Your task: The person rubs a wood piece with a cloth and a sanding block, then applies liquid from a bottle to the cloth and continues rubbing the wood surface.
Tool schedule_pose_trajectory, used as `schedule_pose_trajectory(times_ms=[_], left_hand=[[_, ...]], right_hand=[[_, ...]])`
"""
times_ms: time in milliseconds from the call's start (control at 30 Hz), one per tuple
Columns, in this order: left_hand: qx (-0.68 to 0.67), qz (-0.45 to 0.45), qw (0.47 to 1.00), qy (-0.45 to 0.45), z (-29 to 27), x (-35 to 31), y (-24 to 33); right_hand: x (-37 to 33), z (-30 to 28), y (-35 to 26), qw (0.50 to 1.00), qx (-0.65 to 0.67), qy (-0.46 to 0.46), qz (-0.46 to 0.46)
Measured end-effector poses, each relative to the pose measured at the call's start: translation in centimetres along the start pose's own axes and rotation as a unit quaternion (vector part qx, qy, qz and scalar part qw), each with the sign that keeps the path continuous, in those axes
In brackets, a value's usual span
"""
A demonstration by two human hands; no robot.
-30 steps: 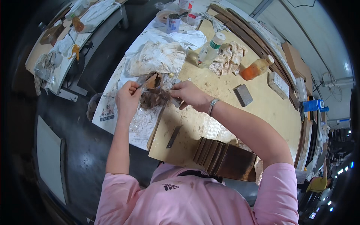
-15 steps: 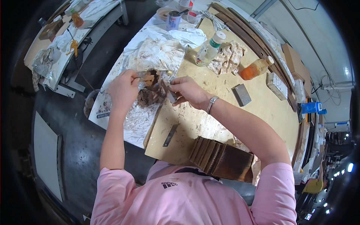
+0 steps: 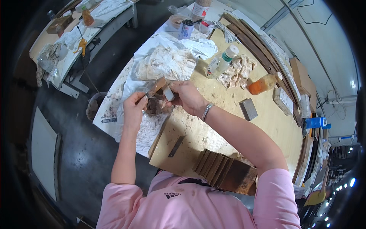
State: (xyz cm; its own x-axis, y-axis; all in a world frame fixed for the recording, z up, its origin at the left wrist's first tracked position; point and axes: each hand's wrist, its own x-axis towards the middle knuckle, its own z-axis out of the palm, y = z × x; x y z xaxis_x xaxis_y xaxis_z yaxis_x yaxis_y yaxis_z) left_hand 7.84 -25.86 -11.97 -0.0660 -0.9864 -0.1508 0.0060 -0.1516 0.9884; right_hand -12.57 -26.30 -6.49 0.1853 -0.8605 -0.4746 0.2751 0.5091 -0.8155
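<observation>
My left hand [image 3: 134, 108] is closed in a pinch at the lower end of a flat brown strip [image 3: 157, 86]. The strip slants up against a small flat piece [image 3: 167, 93] with a pale grey face. My right hand [image 3: 186, 97] grips that piece between thumb and fingers; a silver bracelet is on the wrist. Just under both hands sits a dark-stained cup-like container [image 3: 153, 107], partly hidden, on smeared plastic sheeting [image 3: 141, 128]. Above them lies a crumpled, brown-stained white cloth [image 3: 166, 64].
Nearest me are a thin dark metal strip [image 3: 176, 146] and a stack of brown wooden boards [image 3: 225, 170]. Farther right lie a grey block [image 3: 248, 109], a bottle with orange liquid [image 3: 263, 84] and crumpled paper [image 3: 238, 70]. A clear bottle [image 3: 221, 63] and a can [image 3: 185, 30] stand farther back.
My left hand has moved right and down, bringing the brown strip out of the container and against the grey piece. My right hand has tilted that piece, its pale face now showing.
</observation>
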Motion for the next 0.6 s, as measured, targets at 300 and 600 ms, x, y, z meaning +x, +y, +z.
schedule_pose_trajectory(times_ms=[300,600], left_hand=[[-0.065,0.028,0.997,0.016,1.2,-0.2,-1.3],[-0.088,0.041,0.995,0.038,2.9,-0.5,-1.4]], right_hand=[[0.0,0.1,0.1,1.000,-0.006,0.025,-0.014],[0.0,-0.1,0.2,0.999,-0.019,0.033,-0.014]])
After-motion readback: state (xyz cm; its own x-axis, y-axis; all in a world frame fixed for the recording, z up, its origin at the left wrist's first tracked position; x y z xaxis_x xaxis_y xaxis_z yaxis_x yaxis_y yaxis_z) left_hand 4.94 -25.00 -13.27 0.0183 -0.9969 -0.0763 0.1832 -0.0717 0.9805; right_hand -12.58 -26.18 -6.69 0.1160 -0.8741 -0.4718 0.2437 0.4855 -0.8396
